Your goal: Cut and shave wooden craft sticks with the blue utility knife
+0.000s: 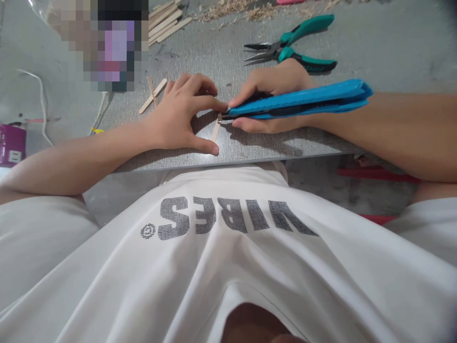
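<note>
My right hand (274,90) is wrapped around a blue utility knife (300,102), its dark tip pointing left. The tip meets a small wooden craft stick (216,131) that lies on the tabletop near the front edge. Over the stick's upper end, my left hand (183,112) rests with its fingers spread and the thumb well apart from the index finger. The index fingertip presses down beside the knife tip and hides part of the stick. Left of that hand, another craft stick (153,96) lies crossed with a thin wooden strip (151,85).
Green-handled needle-nose pliers (285,45) lie behind my right hand. Several craft sticks (164,21) and wood shavings (232,10) are at the back of the grey table (374,57). A white cable (43,100) and a purple box (12,144) are at left. One area is pixelated.
</note>
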Motion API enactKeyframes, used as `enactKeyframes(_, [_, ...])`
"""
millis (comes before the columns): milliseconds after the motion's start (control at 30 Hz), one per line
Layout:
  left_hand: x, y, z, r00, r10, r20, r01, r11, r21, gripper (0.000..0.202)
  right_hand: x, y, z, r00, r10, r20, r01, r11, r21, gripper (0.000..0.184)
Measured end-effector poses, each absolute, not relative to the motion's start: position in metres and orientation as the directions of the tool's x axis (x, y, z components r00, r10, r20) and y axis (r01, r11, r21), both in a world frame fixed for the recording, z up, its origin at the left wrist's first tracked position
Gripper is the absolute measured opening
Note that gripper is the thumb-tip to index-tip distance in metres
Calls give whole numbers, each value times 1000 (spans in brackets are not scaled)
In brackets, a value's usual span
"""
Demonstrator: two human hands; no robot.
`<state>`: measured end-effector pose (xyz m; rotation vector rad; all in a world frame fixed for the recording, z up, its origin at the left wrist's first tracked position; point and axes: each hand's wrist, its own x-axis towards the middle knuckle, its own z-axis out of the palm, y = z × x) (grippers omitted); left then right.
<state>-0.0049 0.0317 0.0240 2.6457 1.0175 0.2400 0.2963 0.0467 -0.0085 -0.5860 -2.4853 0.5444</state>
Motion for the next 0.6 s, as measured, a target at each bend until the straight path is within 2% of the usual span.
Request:
enactKeyframes(233, [-5,30,29,748,663,30,618,-711,335,81,298,51,-15,-773,525,356,282,787,-549,56])
enactKeyframes(400, [-6,32,23,743,667,59,614,-714,336,84,298,49,-13,-758,533,375,274,783,-559,53])
enactKeyframes(600, [-6,33,25,757,651,48,607,-729,315,84,298,50,-13,-768,553,322,277,741,-612,54])
